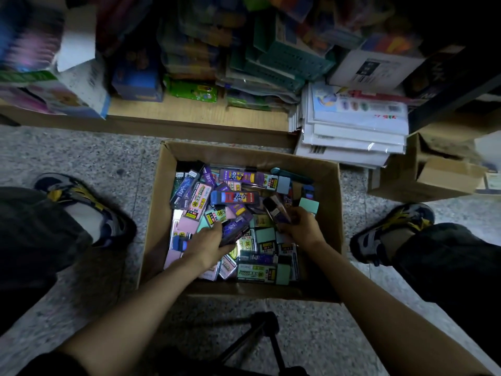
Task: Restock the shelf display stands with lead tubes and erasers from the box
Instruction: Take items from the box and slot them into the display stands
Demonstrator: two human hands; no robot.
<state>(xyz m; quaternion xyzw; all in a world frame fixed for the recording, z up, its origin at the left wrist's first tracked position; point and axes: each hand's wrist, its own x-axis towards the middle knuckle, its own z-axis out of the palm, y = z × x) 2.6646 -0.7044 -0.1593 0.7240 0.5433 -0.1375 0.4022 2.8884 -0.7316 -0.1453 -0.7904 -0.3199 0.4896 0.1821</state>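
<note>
An open cardboard box point(245, 151) sits on the speckled floor between my feet. It is filled with several lead tube packs in purple, blue and black, and erasers in pink and mint green point(309, 205). My left hand point(210, 244) is inside the box, closed around a dark purple lead tube pack point(234, 230). My right hand point(301, 225) is also in the box, gripping a bunch of dark lead tubes point(276, 210) that stick up to the left. A red and blue tube pack point(234, 198) lies on top in the middle.
A low wooden shelf point(189, 111) with stacked stationery runs along the back. A pile of white wrapped packs point(352, 131) stands at the right, next to another cardboard box point(428, 169). My shoes point(81, 202) flank the box. A dark tripod point(260, 335) stands near me.
</note>
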